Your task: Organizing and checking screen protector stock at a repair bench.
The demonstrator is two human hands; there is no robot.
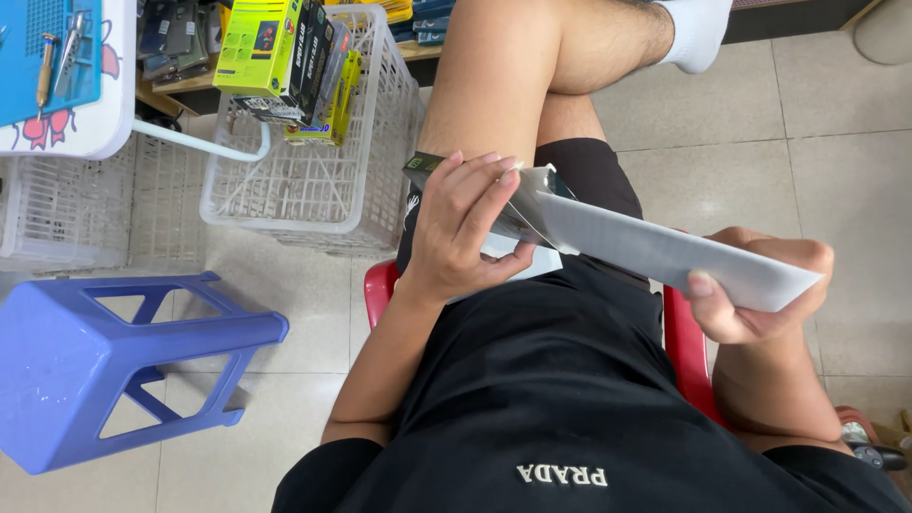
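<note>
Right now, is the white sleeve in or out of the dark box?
Partly out. The white sleeve sticks out of the dark box; right hand grips its free end, left hand holds the box.

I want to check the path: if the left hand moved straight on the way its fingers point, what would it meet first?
The left hand points toward the right hand, along the white flat box it already grips, so probably that box's long side; depth is unclear.

Black short-sleeved T-shirt (570, 408) with white lettering on the chest at 6 o'clock, and black shorts (594, 176). White sock (698, 33) at 1 o'clock. Both forearms and legs bare, no gloves.
</note>
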